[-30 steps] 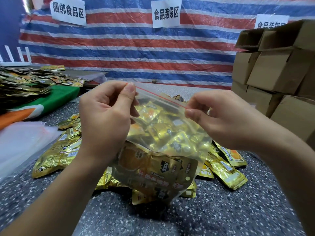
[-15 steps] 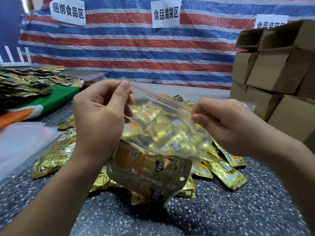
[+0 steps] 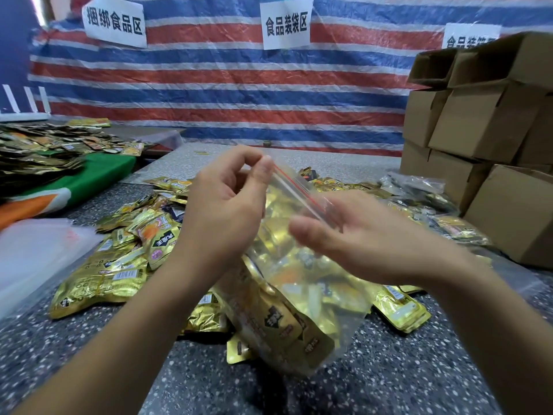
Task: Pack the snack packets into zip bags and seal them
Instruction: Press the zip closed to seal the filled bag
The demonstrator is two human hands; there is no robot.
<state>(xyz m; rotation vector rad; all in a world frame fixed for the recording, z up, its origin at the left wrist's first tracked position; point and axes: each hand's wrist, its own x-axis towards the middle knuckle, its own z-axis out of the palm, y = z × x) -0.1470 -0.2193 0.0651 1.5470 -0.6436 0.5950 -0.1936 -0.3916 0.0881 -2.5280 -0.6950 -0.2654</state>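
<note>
We see a clear zip bag (image 3: pixel 299 265) full of gold snack packets, held up over the middle of the speckled counter (image 3: pixel 389 369), its lower corner hanging close above the surface. The left hand (image 3: pixel 221 211) pinches the bag's upper left corner by the red zip strip (image 3: pixel 299 190) — thumb and forefinger curled tight on the plastic. The right hand (image 3: pixel 359 235) sits at the far end of that strip, blurred; its fingers look fairly straight and loose, and we cannot tell whether they grip the plastic or only touch it.

Loose gold packets (image 3: pixel 119 265) lie heaped on the counter beneath and around the bag, spreading toward the left and far sides. At the counter's left edge lies a stack of empty clear bags (image 3: pixel 33 253). Brown cardboard boxes (image 3: pixel 478 130) are piled at the right edge, and a striped tarp (image 3: pixel 239 94) with white paper signs (image 3: pixel 285 25) hangs behind — beyond the far edge.
</note>
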